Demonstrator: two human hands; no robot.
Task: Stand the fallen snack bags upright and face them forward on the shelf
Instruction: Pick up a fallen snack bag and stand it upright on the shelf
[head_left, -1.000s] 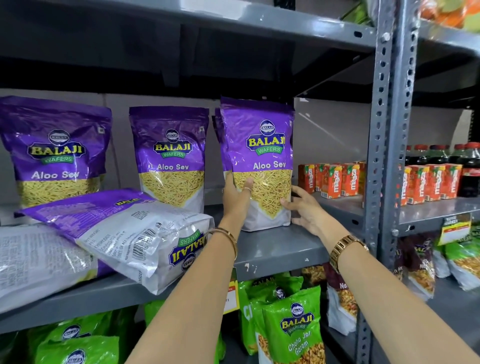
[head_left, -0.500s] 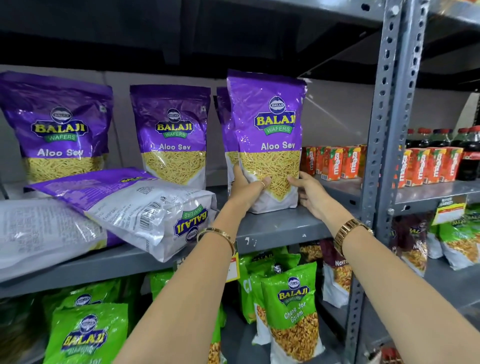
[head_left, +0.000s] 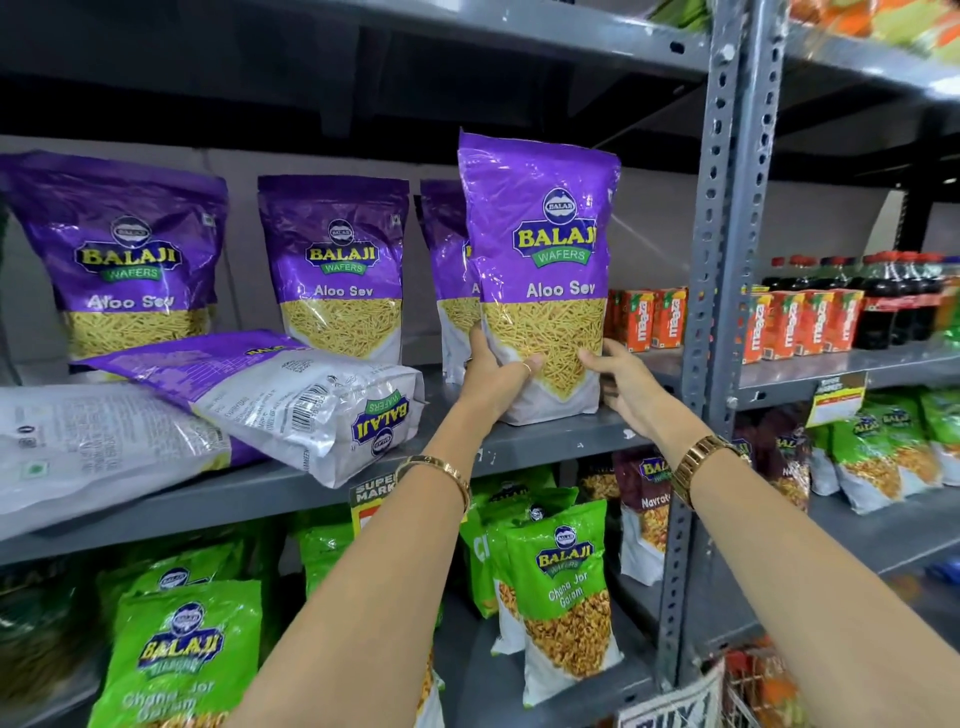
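A purple Aloo Sev bag (head_left: 540, 249) stands upright and faces forward at the right end of the grey shelf (head_left: 545, 441). My left hand (head_left: 493, 379) grips its lower left side, thumb across the front. My right hand (head_left: 621, 384) presses its lower right edge. Another upright bag (head_left: 449, 260) stands just behind it. Two more upright purple bags (head_left: 340, 270) (head_left: 124, 260) stand further left. A fallen bag (head_left: 291, 395) lies back side up on the shelf's front. A second fallen bag (head_left: 93, 447) lies flat at the far left, partly under it.
A grey perforated upright post (head_left: 722, 260) stands right of the held bag. Beyond it are orange juice cartons (head_left: 789, 322) and dark bottles (head_left: 893, 301). Green snack bags (head_left: 566, 587) fill the lower shelf. A price tag (head_left: 371, 499) hangs on the shelf edge.
The held bag sits a little closer to the shelf's front. Both hands stay on its lower sides, and the camera view shifted slightly.
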